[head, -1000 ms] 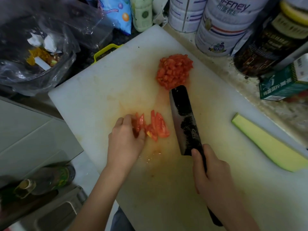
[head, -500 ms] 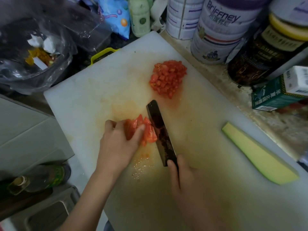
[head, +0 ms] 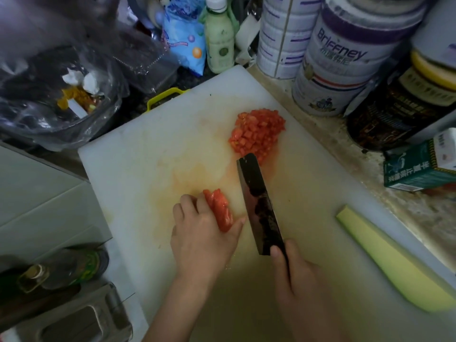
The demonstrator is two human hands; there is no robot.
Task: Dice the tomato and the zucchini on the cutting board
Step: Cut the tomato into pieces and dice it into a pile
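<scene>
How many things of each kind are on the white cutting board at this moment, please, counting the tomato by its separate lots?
Tomato: 2, the diced pile and the slices held by the left hand
Zucchini piece: 1
Knife: 1, in the right hand
Total: 4

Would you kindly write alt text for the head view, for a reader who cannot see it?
On a white cutting board, the left hand holds tomato slices while the right hand grips a dark cleaver beside them. A pile of diced tomato lies beyond; a zucchini piece lies at right.
</scene>
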